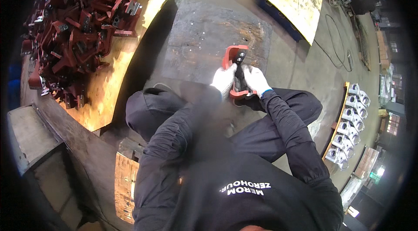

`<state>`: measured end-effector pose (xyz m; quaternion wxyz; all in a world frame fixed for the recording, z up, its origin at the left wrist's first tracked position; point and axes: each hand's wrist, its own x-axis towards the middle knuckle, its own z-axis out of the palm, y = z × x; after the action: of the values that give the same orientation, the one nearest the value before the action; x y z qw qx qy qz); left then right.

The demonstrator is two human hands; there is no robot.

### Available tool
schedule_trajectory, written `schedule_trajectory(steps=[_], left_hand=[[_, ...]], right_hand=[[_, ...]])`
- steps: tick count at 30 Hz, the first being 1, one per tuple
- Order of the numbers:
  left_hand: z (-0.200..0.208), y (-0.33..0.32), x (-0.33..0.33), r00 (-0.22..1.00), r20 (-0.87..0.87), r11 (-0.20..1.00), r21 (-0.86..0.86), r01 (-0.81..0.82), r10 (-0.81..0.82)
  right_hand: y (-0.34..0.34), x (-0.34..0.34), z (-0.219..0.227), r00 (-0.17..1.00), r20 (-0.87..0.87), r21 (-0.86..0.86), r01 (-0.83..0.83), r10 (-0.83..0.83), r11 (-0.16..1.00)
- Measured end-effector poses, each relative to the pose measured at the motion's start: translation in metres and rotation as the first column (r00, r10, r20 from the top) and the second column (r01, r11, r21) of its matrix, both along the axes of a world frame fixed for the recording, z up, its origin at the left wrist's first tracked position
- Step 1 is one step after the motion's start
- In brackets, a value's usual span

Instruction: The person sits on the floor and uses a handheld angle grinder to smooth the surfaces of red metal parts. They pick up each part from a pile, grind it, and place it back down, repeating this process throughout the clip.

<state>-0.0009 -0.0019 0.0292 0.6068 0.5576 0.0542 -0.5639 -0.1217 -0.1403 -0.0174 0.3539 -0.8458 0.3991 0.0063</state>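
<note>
Between my two white-gloved hands is a red metal bracket (pixel 229 55), held upright over my lap with its curved end pointing away from me. A dark inner part (pixel 239 76) with shiny bolt heads near its far end shows along its middle. My left hand (pixel 224 81) is closed around the bracket's left side. From the other side my right hand (pixel 256 79) grips it, thumb against the dark inner part. The fingers underneath are hidden.
At the left, a large heap of similar red brackets (pixel 82 31) lies on a plywood sheet (pixel 114 76). A dark worn board (pixel 196 35) is on the floor ahead. Silver metal parts (pixel 347 122) stand in rows at the right. A cable (pixel 333 50) curls on the floor.
</note>
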Motion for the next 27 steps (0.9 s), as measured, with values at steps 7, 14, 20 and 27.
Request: schedule_trajectory(steps=[7, 14, 20, 27], left_hand=[[0.004, 0.006, 0.022, 0.931, -0.321, 0.979, -0.045, -0.200, 0.176], [-0.009, 0.000, 0.019, 0.946, -0.286, 0.978, -0.088, -0.187, 0.156], [0.006, 0.006, 0.022, 0.911, -0.361, 0.970, -0.059, -0.236, 0.199], [0.000, 0.007, 0.021, 0.893, -0.444, 0.969, -0.177, -0.174, 0.079]], right_hand=[[0.002, 0.032, 0.088, 0.847, -0.421, -0.432, -0.501, 0.323, 0.750], [-0.007, 0.053, 0.088, 0.778, -0.451, -0.527, -0.628, 0.438, 0.572], [-0.008, 0.039, 0.050, 0.883, -0.313, -0.439, -0.461, 0.350, 0.771], [-0.034, 0.004, -0.064, 0.781, -0.151, -0.021, -0.616, 0.606, 0.788]])
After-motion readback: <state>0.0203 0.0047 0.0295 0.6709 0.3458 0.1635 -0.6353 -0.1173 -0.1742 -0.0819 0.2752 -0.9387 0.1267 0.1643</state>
